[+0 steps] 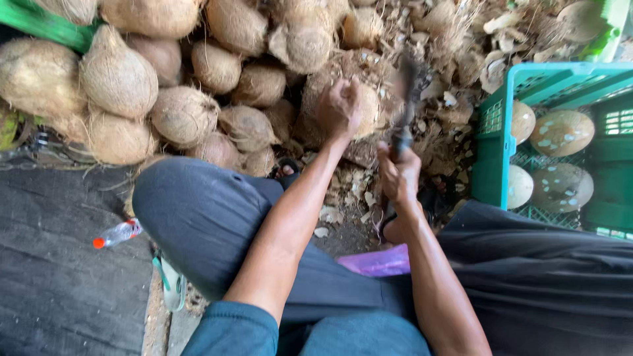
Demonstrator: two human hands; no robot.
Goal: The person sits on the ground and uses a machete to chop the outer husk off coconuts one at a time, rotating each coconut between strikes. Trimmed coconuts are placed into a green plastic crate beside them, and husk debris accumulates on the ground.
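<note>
- Left hand grips the husked coconut at the pile's near edge
- Right hand clasps the blurred knife
- Best keep fingers behind the blade's path, chips falling short of the green crate

Looked like an informal outdoor coconut-processing spot, ground-level work rather than a kitchen or shop. Evidence: a big pile of husked brown coconuts heaped on the ground, shell chips and fibre scraps littered over the dirt, and a green plastic crate holding pale, scraped coconuts. The person sat low with knees spread over the debris beside a dark mat, with a plastic bottle lying on it, no bench or table.
</note>
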